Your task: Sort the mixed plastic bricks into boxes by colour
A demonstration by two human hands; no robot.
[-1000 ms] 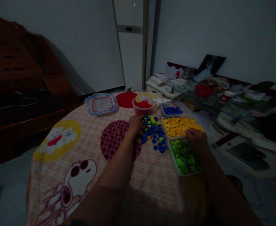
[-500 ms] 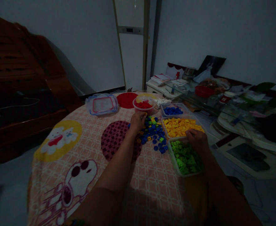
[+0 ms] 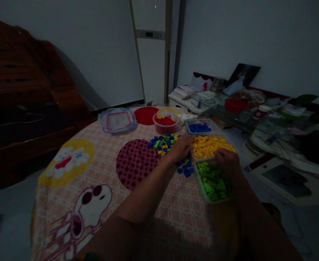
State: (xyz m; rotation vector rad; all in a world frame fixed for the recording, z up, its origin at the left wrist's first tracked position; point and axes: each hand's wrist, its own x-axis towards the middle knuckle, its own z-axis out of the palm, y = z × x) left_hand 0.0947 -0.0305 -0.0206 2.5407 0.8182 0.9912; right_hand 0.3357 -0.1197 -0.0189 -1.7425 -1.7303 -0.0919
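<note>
Right now your left hand (image 3: 181,148) reaches across the loose heap of small blue, green and yellow plastic bricks (image 3: 162,143), its fingertips at the near-left edge of the clear rectangular plastic box (image 3: 193,155) filled with yellow plastic bricks (image 3: 207,146). Its fingers are drawn close together, but you cannot tell from this view whether they pinch a piece. Your right hand (image 3: 228,161) sits with narrow, curled fingers where that box meets the clear plastic box (image 3: 220,201) of bright green bricks (image 3: 214,185); whether it grips anything is hidden too. Part of the heap shows to the left of your left hand, and some round blue pieces (image 3: 186,169) lie just below it on the patterned, cloth-covered worktop (image 3: 175,203). Beyond the yellow bricks stands a clear box (image 3: 215,127) of blue bricks (image 3: 199,128), with a round clear tub (image 3: 165,129) of red pieces (image 3: 166,121) to its left.
</note>
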